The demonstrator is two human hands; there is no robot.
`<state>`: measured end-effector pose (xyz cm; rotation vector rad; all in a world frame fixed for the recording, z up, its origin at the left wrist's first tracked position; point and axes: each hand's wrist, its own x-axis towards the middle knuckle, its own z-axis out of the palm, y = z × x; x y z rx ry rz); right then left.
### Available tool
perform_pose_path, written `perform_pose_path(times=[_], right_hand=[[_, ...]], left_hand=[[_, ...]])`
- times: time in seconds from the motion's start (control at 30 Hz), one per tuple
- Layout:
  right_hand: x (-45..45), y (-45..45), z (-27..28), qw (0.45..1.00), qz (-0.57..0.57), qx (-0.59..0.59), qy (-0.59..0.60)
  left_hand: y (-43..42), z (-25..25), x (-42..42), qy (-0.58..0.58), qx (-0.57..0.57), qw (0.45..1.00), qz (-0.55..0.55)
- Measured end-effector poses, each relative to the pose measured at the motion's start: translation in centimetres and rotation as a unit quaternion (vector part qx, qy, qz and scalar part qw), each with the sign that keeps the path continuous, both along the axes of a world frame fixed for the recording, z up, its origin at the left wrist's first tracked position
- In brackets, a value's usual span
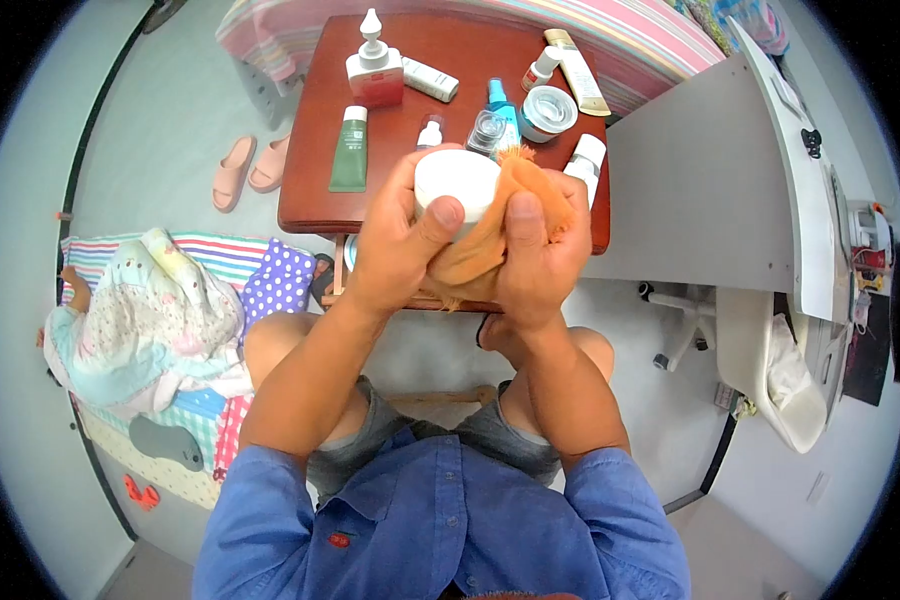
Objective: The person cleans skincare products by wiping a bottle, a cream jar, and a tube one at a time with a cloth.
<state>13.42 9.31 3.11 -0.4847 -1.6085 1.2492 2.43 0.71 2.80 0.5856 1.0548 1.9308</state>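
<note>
My left hand (395, 245) grips a round white jar (455, 182) from its left side, with the thumb on its front. In my right hand (542, 240) an orange cloth (475, 258) is pinched, and it rests against the jar's right side. Both hands are raised at the near edge of the red-brown table (310, 170). Just beyond them are a clear-lidded jar (488, 132), a blue spray bottle (502, 108) and a small pump bottle (430, 133). A white-capped bottle (585, 165) lies beside my right hand.
On the table also stand a pump bottle (374, 75), a green tube (350, 155), a white tube (430, 80), a round jar (548, 112) and a cream tube (578, 75). A grey panel (690, 170) borders the right. Pink slippers (234, 175) and bedding (150, 310) lie left.
</note>
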Motion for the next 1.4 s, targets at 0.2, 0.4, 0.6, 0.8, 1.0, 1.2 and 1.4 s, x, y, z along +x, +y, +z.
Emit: perform_pose_path(times=[0.2, 0.4, 0.6, 0.8, 1.0, 1.2, 1.4], right_hand=[[0.2, 1.6, 1.3, 0.993, -0.010, -0.109, -0.033], [0.5, 1.0, 0.9, 0.997, -0.021, -0.072, -0.025], [1.1, 1.9, 1.2, 0.944, -0.002, 0.308, -0.114], [1.2, 2.8, 1.6, 0.965, -0.024, 0.226, -0.132], [1.0, 0.4, 1.4, 0.934, 0.052, 0.326, -0.136], [1.1, 2.5, 1.0, 0.994, -0.005, 0.014, -0.107], [1.4, 1.6, 0.9, 0.922, 0.151, -0.354, 0.042]], left_hand=[[-0.5, 1.3, 1.4, 0.076, -0.005, 0.993, -0.089], [-0.5, 1.3, -0.5, 0.259, -0.052, 0.964, -0.029], [-1.3, 1.5, -1.4, 0.546, -0.075, 0.834, 0.039], [-1.8, 1.4, 0.1, 0.586, -0.060, 0.808, 0.012], [-1.8, 0.1, -1.4, 0.630, -0.074, 0.772, 0.040], [-2.2, 1.6, -0.3, 0.619, -0.070, 0.782, 0.014], [-0.7, 0.7, 1.3, 0.448, -0.001, 0.893, 0.037]])
